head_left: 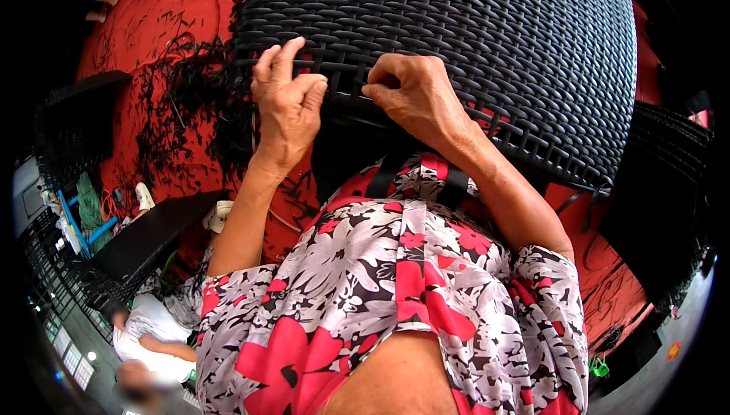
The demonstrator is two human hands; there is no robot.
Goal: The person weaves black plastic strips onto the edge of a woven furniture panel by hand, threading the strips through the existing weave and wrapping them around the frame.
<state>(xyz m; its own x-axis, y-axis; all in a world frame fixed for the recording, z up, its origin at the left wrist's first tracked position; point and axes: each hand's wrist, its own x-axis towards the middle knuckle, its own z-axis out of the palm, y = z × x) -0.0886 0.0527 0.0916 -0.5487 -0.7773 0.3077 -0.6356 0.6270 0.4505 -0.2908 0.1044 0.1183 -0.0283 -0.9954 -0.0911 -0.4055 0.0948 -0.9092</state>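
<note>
A black woven wicker panel (433,19) lies before me, with its near edge, where upright strands stand in a loose row, under my hands. My left hand (287,107) is at this edge, thumb and forefinger pinched together and the other fingers raised. What that pinch holds is too dark to make out. To its right, my right hand (418,95) is closed, its thumb and fingertips pinching at a thin black wicker strip (351,98) along the edge. The right wrist passes close over the weave. Dark shadow hides the space below the edge.
Loose black strip scraps (182,111) litter the red floor (171,12) on the left. Beyond them are dark woven pieces (65,130) and a blue frame (80,221). Another person (156,331) sits at lower left. More dark wicker (669,133) stands at the right.
</note>
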